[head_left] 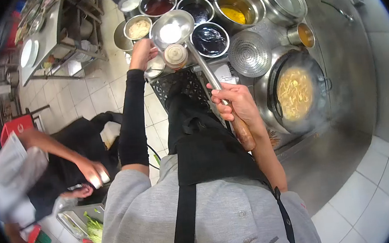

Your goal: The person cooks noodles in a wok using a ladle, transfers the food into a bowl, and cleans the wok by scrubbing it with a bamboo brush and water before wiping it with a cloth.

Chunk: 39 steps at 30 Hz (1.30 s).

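Observation:
My right hand [235,101] is wrapped round the long handle of a metal ladle [206,69], which ends in a wooden grip. The ladle's round bowl is raised over the seasoning pots, its inside catching bright light. My left hand [143,54] is at the near edge of a bowl of pale chopped seasoning [139,29], left of the ladle's bowl. Its fingers are curled together; what they hold, if anything, is hidden. Just below the ladle's bowl stands a jar with a pale top [175,54], with a small container of white seasoning [154,66] beside it.
A steaming wok of noodles in broth [296,94] sits on the right. Near it are a perforated strainer [250,54], a pot of yellow oil [233,13] and a bowl of dark sauce [210,39]. A co-worker [58,167] works at left, by leafy greens [95,229].

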Motion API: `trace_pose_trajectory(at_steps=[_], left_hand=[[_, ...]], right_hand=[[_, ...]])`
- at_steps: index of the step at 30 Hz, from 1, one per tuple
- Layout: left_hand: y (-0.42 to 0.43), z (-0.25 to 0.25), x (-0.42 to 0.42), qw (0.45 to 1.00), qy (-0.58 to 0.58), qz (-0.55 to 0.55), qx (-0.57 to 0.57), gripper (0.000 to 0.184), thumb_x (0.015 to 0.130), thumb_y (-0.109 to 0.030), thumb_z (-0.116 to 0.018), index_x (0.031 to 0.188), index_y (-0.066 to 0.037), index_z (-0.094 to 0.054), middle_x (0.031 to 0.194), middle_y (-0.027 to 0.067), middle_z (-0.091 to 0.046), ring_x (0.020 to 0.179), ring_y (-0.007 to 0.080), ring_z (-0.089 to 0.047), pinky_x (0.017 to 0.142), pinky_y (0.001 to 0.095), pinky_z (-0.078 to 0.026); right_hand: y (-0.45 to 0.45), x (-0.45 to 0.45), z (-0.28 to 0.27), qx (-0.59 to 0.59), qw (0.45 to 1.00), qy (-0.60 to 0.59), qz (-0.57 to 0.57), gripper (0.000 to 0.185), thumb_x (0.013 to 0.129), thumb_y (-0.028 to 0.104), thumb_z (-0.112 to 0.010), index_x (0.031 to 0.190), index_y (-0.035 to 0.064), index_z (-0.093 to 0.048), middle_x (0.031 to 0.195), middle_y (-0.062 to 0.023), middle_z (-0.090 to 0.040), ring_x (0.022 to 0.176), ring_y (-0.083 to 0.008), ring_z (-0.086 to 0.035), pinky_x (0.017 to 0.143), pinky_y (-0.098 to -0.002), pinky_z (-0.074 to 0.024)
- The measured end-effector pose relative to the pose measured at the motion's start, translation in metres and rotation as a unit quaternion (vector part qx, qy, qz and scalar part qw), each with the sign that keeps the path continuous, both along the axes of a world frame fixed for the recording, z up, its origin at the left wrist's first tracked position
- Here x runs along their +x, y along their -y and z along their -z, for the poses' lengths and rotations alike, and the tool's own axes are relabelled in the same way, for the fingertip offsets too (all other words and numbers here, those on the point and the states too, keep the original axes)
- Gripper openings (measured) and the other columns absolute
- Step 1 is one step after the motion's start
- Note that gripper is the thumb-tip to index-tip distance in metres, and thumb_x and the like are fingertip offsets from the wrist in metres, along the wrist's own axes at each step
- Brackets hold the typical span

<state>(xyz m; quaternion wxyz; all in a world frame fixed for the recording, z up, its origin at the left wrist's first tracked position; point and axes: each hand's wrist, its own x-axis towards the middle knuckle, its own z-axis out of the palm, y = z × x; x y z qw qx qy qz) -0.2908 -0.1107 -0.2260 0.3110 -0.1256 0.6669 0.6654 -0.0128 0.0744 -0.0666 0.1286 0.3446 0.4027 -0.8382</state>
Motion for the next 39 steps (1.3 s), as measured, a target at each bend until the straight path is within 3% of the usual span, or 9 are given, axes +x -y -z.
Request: trace_pose_trajectory(at_steps=[5,7,13,21,25,29,35,36,39], left_hand=[[-0.014,-0.097,0.030,0.975,-0.223,-0.010,-0.013,0.044,0.091,-0.009,-0.053,0.132,0.003,-0.062,0.121,0.0126,-0.068,0.097,0.0166,-0.069,0.070,0.0275,-0.054],[-0.026,-0.143,0.049,0.946,-0.324,0.003,0.017,0.052,0.090,-0.004,-0.051,0.140,0.009,-0.057,0.127,0.0152,-0.069,0.087,0.0144,-0.068,0.066,0.0256,-0.053],[-0.061,-0.208,0.112,0.895,-0.337,0.256,0.138,0.036,0.090,-0.001,-0.047,0.115,0.005,-0.072,0.107,0.0097,-0.075,0.081,0.0099,-0.061,0.071,0.0247,-0.050],[-0.126,-0.145,0.218,0.805,-0.125,0.564,0.137,0.032,0.099,0.004,-0.048,0.122,0.001,-0.070,0.108,0.0078,-0.075,0.086,0.0083,-0.063,0.074,0.0230,-0.052],[-0.140,-0.126,0.253,0.720,-0.113,0.677,0.101,0.035,0.097,0.003,-0.048,0.126,0.001,-0.068,0.107,0.0080,-0.075,0.087,0.0101,-0.064,0.079,0.0257,-0.054],[-0.148,-0.116,0.264,0.650,-0.167,0.737,0.087,0.039,0.093,0.005,-0.049,0.127,0.002,-0.068,0.103,0.0090,-0.076,0.086,0.0123,-0.066,0.082,0.0285,-0.055],[-0.153,-0.052,0.255,0.616,-0.158,0.771,0.021,0.032,0.100,0.001,-0.051,0.127,0.003,-0.067,0.109,0.0089,-0.074,0.092,0.0115,-0.066,0.082,0.0275,-0.054],[-0.151,-0.037,0.251,0.607,-0.151,0.780,0.007,0.032,0.099,0.001,-0.051,0.128,0.003,-0.067,0.109,0.0090,-0.075,0.092,0.0118,-0.066,0.082,0.0277,-0.055],[-0.138,0.019,0.237,0.590,-0.125,0.797,-0.020,0.034,0.098,-0.001,-0.052,0.129,0.003,-0.066,0.110,0.0090,-0.075,0.092,0.0126,-0.067,0.083,0.0279,-0.055]], right_hand=[[-0.020,0.032,-0.016,-0.085,0.994,-0.026,0.064,0.034,0.099,0.004,-0.061,0.128,-0.0113,-0.055,0.080,-0.0067,-0.056,0.049,-0.0050,-0.046,0.036,-0.0223,-0.0362],[-0.026,0.052,-0.029,-0.105,0.989,-0.034,0.101,0.035,0.099,0.004,-0.058,0.130,-0.0120,-0.055,0.080,-0.0070,-0.056,0.049,-0.0041,-0.045,0.035,-0.0212,-0.0357],[-0.032,0.133,-0.054,-0.101,0.965,-0.068,0.234,0.038,0.099,0.002,-0.056,0.134,-0.0134,-0.053,0.080,-0.0061,-0.054,0.046,-0.0021,-0.041,0.033,-0.0195,-0.0344],[-0.032,0.225,-0.032,0.024,0.897,-0.056,0.438,0.031,0.097,0.006,-0.061,0.125,-0.0079,-0.060,0.078,-0.0023,-0.055,0.050,-0.0038,-0.043,0.038,-0.0221,-0.0315],[-0.060,0.244,0.007,0.204,0.850,0.041,0.484,0.012,0.090,0.006,-0.064,0.097,-0.0030,-0.066,0.062,-0.0018,-0.054,0.045,-0.0105,-0.048,0.040,-0.0281,-0.0371],[-0.083,0.263,0.044,0.409,0.790,0.224,0.399,0.015,0.083,0.004,-0.062,0.077,-0.0091,-0.063,0.060,-0.0168,-0.064,0.053,-0.0261,-0.069,0.048,-0.0400,-0.0527],[-0.106,0.282,0.100,0.596,0.669,0.250,0.368,0.017,0.076,0.003,-0.060,0.077,-0.0140,-0.061,0.062,-0.0274,-0.064,0.051,-0.0378,-0.068,0.055,-0.0477,-0.0581],[-0.111,0.276,0.087,0.528,0.723,0.243,0.375,0.018,0.076,0.005,-0.061,0.076,-0.0131,-0.062,0.063,-0.0255,-0.065,0.049,-0.0364,-0.068,0.055,-0.0489,-0.0584],[-0.131,0.244,0.109,0.435,0.752,0.203,0.452,0.016,0.077,0.005,-0.061,0.073,-0.0108,-0.062,0.060,-0.0203,-0.066,0.050,-0.0314,-0.069,0.053,-0.0473,-0.0571]])
